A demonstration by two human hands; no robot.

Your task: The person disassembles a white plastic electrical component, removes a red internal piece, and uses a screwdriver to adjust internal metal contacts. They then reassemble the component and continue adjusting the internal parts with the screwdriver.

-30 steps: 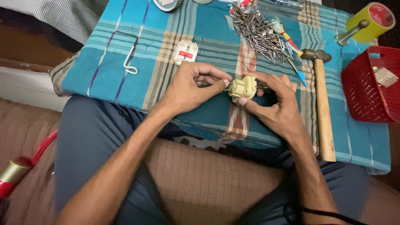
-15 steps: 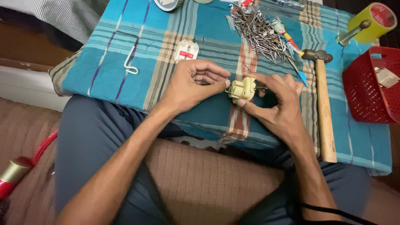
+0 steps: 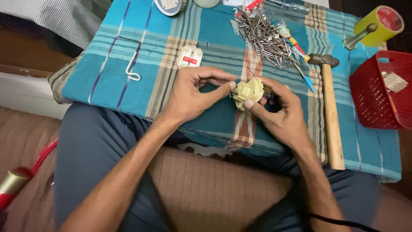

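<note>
I hold a small cream plastic plug body (image 3: 248, 92) over a blue checked cloth (image 3: 128, 81). My right hand (image 3: 281, 116) grips it from the right and below, thumb on its front. My left hand (image 3: 195, 95) touches its left side with fingertips and thumb. Dark wire ends (image 3: 268, 95) show behind the plug body, inside my right palm.
On the cloth lie a white plug cover with a red label (image 3: 189, 56), a white hook (image 3: 133, 68), a pile of nails (image 3: 262, 36), small screwdrivers (image 3: 298, 51) and a wooden-handled hammer (image 3: 331, 116). A red basket (image 3: 377, 92) and yellow tape roll (image 3: 380, 25) sit right.
Both hands have stayed on the plug body, shifting it slightly; my left fingers have closed in on its left side.
</note>
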